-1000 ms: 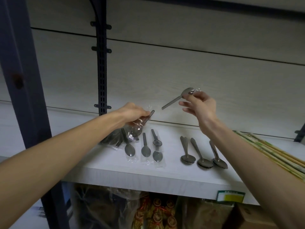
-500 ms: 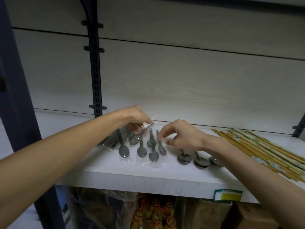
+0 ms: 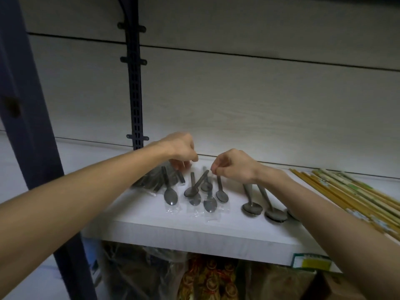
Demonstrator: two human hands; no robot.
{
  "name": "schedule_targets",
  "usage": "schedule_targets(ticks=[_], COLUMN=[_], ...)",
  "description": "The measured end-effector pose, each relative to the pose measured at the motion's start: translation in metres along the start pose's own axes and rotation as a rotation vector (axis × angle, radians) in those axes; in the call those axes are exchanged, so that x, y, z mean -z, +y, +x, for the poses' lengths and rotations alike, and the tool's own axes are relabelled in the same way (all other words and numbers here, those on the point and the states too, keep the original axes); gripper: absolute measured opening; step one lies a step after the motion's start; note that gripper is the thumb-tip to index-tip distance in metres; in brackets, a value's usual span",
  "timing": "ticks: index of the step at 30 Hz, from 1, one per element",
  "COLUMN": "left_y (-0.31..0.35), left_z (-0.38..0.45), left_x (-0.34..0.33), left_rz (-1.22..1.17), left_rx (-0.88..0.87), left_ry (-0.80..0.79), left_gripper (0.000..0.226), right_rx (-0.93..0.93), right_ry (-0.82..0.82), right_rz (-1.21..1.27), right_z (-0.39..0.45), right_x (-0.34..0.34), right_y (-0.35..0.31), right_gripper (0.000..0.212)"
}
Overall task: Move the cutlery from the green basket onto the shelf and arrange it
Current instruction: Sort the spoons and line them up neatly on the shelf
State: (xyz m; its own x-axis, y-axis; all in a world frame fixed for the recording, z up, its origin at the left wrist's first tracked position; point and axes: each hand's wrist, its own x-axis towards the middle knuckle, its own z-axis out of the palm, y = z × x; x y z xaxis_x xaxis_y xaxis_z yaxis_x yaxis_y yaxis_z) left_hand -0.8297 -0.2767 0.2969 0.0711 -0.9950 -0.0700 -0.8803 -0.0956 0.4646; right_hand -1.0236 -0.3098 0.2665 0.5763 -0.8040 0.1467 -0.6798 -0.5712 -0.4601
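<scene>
A dark slotted upright point(image 3: 134, 100) stands against pale wall panels point(image 3: 259, 100); bagged goods point(image 3: 207, 280) fill the space below.

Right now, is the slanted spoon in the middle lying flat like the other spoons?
No, tilted. The slanted spoon crosses over a neighbouring spoon, handle raised toward the right hand; the others lie flat on the shelf.

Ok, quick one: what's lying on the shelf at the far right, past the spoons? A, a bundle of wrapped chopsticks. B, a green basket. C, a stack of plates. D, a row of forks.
A: long tan chopsticks in printed wrappers lie in a bundle at the right end of the shelf, beyond the bare spoons and the right hand.
</scene>
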Motion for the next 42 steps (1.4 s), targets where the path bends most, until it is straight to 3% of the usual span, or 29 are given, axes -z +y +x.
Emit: schedule_targets(ticks=[4, 8, 11, 15, 21, 28, 34, 42], left_y=[-0.004, -0.022, -0.043, -0.066, -0.072, -0.07, -0.064, -0.051], left_z=[0.002, 0.001, -0.003, -0.005, 0.001, -0.001, -0.006, -0.001], left_x=[0.005, 0.015, 0.025, 0.026, 0.024, 0.022, 0.021, 0.017], left_rz=[0.412, 0.576, 0.578, 0.416, 0.327, 0.36, 0.46, 0.346], left_rx=[-0.006, 0.054, 0.128, 0.243, 0.308, 0.293, 0.231, 0.007], left_ry=[0.162, 0.216, 0.216, 0.046, -0.002, -0.002, 0.05, 0.165], left_gripper=[0.026, 0.021, 0.035, 0.065, 0.082, 0.079, 0.075, 0.037], right_rx=[-0.018, -0.024, -0.091, -0.133, -0.194, -0.285, -0.271, -0.256], right_ry=[0.034, 0.084, 0.012, -0.071, -0.167, -0.046, -0.035, 0.119], right_rz=[-0.024, -0.027, -0.043, -0.129, -0.068, 0.096, 0.26, 0.453], right_z=[0.012, 0.029, 0.041, 0.047, 0.055, 0.048, 0.024, 0.0], right_x=[-0.005, -0.017, -0.031, -0.046, -0.046, -0.03, 0.007, 0.043], right_y=[-0.006, -0.026, -0.041, -0.059, -0.065, -0.066, -0.046, -0.008], right_gripper=[0.013, 0.016, 0.03, 0.043, 0.039, 0.025, 0.017, 0.016])
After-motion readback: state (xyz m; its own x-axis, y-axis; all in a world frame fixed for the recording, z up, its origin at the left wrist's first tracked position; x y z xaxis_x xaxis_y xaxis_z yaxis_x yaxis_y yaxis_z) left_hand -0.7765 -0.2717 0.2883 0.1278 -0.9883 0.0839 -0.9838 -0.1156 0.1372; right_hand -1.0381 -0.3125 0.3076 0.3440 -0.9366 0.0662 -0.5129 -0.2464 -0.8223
